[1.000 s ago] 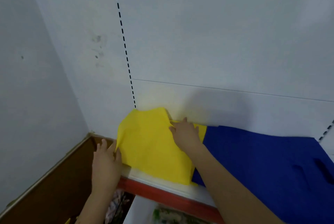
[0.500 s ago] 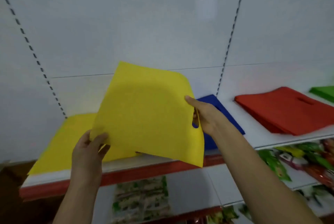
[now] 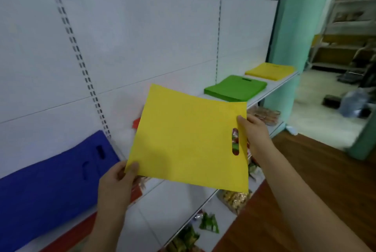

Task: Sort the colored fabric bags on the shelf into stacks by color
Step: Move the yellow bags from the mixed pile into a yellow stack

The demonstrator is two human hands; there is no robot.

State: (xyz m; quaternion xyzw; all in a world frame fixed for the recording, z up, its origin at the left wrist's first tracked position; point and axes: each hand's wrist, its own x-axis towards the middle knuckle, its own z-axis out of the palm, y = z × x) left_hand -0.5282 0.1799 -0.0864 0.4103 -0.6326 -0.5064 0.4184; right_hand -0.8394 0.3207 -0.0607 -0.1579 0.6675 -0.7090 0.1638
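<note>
I hold a flat yellow fabric bag (image 3: 187, 139) up in front of the shelf (image 3: 278, 85). My left hand (image 3: 120, 182) pinches its lower left corner. My right hand (image 3: 255, 135) grips its right edge beside the cut-out handle. On the shelf lie a blue stack (image 3: 50, 186) at the left, a green stack (image 3: 236, 88) further right and a yellow stack (image 3: 269, 71) at the far right end. A corner of a red bag (image 3: 136, 124) shows behind the held bag; the rest is hidden.
White back panels with slotted uprights (image 3: 85, 72) rise behind the shelf. Lower shelves hold snack packets (image 3: 234, 198). A teal pillar (image 3: 295, 33) stands past the shelf's right end. Brown wooden floor (image 3: 305, 180) runs along the right, with a doorway to a room of racks beyond.
I lifted one yellow bag off the left yellow pile and carried it rightward. My view swung right, past the blue and red stacks, so the green and far yellow stacks now show.
</note>
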